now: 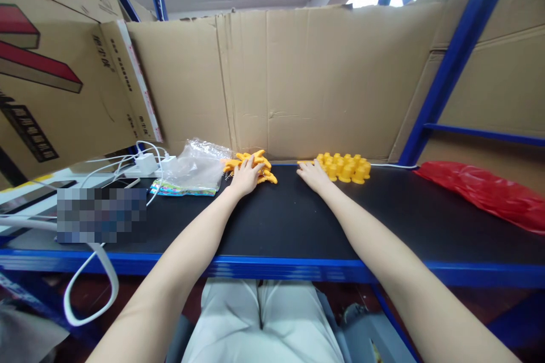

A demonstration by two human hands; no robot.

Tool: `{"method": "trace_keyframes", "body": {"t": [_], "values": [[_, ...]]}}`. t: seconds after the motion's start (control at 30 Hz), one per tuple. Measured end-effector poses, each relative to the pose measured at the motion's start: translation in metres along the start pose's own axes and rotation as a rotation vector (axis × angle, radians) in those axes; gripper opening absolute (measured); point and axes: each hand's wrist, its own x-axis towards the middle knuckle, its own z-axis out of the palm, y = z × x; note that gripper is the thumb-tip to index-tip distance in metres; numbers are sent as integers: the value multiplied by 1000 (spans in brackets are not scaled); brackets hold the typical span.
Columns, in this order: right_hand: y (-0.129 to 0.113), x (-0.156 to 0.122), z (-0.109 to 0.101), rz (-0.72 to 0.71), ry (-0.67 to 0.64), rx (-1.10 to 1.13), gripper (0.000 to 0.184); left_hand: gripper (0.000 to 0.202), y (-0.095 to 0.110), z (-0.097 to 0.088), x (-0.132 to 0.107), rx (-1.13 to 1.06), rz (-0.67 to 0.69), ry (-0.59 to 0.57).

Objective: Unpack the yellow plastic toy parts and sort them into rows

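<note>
My left hand (246, 177) lies over a loose pile of orange, curved plastic pieces (268, 177) on the black tabletop. Its fingers are spread across the top of the pile, and the palm hides part of it. Further right, my right hand (314, 174) is low on the table with its fingers drawn together at a small orange-yellow piece (301, 163), mostly hidden by them. Right beside this hand, several yellow plastic pieces shaped like small flanged cylinders (347, 168) stand upright in close rows.
A clear plastic bag (198, 161) with a colourful edge lies left of the pile. White cables and a charger (146, 164) sit beyond it, near a pixelated device (101, 214). A red plastic bag (481, 190) lies at the right. Cardboard (332, 79) walls the back; a blue rail (289, 268) edges the front.
</note>
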Motion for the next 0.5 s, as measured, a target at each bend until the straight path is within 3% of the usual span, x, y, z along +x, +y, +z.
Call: {"method": "trace_keyframes", "body": {"t": [0.37,0.5], "values": [[15,0,14,144,28,182,39,37,-2,2,2,-19,-46,3],[15,-3,8,182,-50,178,42,35,-5,1,4,-23,-56,-9]]}}
